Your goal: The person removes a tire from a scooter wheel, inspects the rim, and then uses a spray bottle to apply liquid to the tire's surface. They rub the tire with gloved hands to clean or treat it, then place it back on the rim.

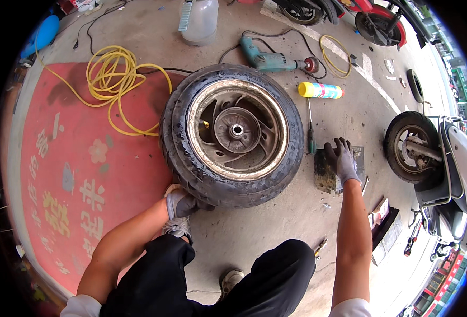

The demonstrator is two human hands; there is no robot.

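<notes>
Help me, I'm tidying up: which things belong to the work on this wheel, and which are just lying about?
Likely in the job:
wheel, at the left hand
dark box, under the right hand
possibly the corded drill

Probably just lying about:
yellow hose
plastic jug
yellow canister

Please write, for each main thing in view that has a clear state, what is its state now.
Tyre: around the metal rim
Left hand: gloved, at tyre's near edge
Right hand: gloved, open over dark box
Yellow hose: loosely coiled
Drill: lying down, cord attached
Yellow can: lying on its side
Screwdriver: lying flat
</notes>
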